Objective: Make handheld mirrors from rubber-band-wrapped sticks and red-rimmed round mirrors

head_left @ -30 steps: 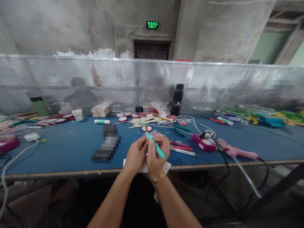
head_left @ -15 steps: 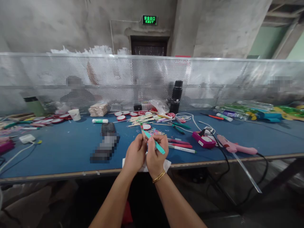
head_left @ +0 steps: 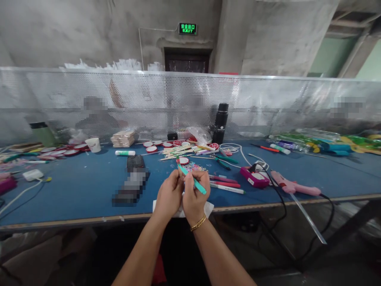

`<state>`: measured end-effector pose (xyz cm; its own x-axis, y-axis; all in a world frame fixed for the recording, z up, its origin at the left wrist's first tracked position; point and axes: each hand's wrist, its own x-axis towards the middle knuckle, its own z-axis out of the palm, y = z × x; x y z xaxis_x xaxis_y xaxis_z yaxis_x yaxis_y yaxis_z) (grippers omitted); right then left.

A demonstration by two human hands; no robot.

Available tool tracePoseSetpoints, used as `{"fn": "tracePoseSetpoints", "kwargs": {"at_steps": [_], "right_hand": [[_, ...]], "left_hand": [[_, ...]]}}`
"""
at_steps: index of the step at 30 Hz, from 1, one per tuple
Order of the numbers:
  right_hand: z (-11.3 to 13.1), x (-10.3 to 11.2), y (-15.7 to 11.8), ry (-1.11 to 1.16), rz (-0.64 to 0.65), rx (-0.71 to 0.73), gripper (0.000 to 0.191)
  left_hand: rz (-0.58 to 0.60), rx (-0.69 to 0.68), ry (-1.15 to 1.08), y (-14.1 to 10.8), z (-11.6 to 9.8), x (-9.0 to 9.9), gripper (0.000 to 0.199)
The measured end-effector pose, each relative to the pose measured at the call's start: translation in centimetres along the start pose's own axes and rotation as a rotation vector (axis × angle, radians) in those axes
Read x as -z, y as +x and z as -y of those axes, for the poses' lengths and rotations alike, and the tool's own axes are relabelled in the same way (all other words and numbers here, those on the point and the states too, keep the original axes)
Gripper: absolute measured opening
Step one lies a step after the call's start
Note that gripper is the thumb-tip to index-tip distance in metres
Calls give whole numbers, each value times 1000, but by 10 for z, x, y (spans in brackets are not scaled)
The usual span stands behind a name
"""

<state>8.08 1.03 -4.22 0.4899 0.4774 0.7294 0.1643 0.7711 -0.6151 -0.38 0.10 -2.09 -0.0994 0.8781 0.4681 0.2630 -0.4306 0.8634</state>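
My right hand (head_left: 193,200) is closed around a turquoise marker pen (head_left: 199,186), whose front end points forward and to the left. Beside it, my left hand (head_left: 169,194) pinches a thin wooden stick (head_left: 178,161) with red and green colour at its far end. The marker's front end meets or lies very close to the stick; exact contact I cannot make out. A white tissue (head_left: 209,208) lies beneath my hands at the table edge. Just beyond them are small colourful pieces (head_left: 200,167) and a round red-rimmed disc (head_left: 184,161).
Several pens (head_left: 228,186) lie right of my hands. Farther right is a pink glue gun (head_left: 285,182), its clear glue stick jutting over the table edge, near a magenta box (head_left: 254,177) with cables. Wooden sticks (head_left: 175,151), a black bottle (head_left: 220,124) and a paper cup (head_left: 94,145) stand farther back.
Both hands keep nearly the same pose with the marker and stick. The whole view has shifted slightly; nothing was taken up or let go.
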Motion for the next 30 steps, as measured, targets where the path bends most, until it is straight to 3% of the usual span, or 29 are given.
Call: {"fn": "tracePoseSetpoints", "kwargs": {"at_steps": [9, 15, 24, 30], "right_hand": [[0, -1, 1, -31, 5, 15, 16], [2, -1, 1, -47, -57, 20, 16], [1, 0, 0, -30, -4, 27, 15], [2, -2, 0, -44, -67, 24, 16]], "left_hand": [[38, -35, 63, 0, 2, 0, 21], [39, -52, 91, 2, 7, 0, 21], [42, -51, 133, 0, 3, 0, 22], [49, -42, 169, 2, 6, 0, 20]]}}
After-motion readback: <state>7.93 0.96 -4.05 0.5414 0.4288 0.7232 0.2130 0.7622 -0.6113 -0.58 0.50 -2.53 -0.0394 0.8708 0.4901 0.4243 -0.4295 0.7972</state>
